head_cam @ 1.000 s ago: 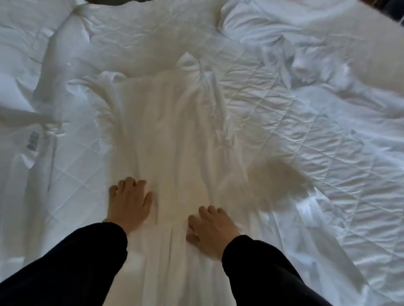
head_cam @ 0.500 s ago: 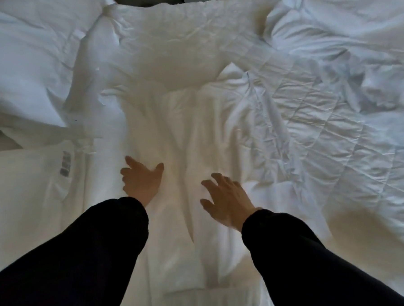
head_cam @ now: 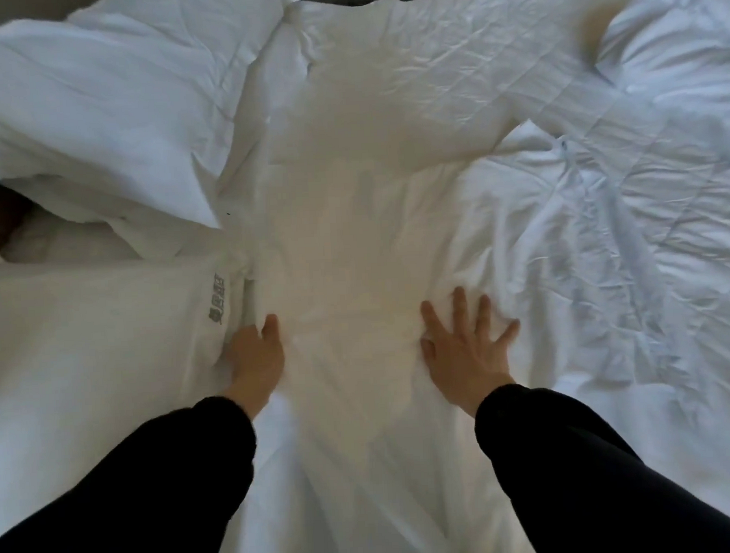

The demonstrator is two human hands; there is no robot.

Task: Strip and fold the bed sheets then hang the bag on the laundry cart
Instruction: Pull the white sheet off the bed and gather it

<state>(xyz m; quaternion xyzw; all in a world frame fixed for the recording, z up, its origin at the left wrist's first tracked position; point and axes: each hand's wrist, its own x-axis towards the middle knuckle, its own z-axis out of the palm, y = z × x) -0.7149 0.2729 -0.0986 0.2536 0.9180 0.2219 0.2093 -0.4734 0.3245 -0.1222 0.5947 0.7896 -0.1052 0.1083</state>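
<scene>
A white bed sheet (head_cam: 353,255) lies in a long folded strip down the middle of the bed, running away from me. My left hand (head_cam: 255,362) is at the strip's left edge, thumb on top and fingers tucked under the fabric, pinching it. On the strip's right side my right hand (head_cam: 468,347) presses flat with its fingers spread. Both arms are in black sleeves. No bag or laundry cart is in view.
The quilted mattress pad (head_cam: 492,79) shows at the back and right. A bulky white duvet or pillow (head_cam: 93,121) lies at the left, with a grey printed label (head_cam: 217,301) on linen below it. Crumpled white linen (head_cam: 672,48) is bunched at the far right.
Both hands have slid forward and apart along the folded sheet. The left hand's fingers have gone under the left edge, and the right hand has spread flat. The view moved closer.
</scene>
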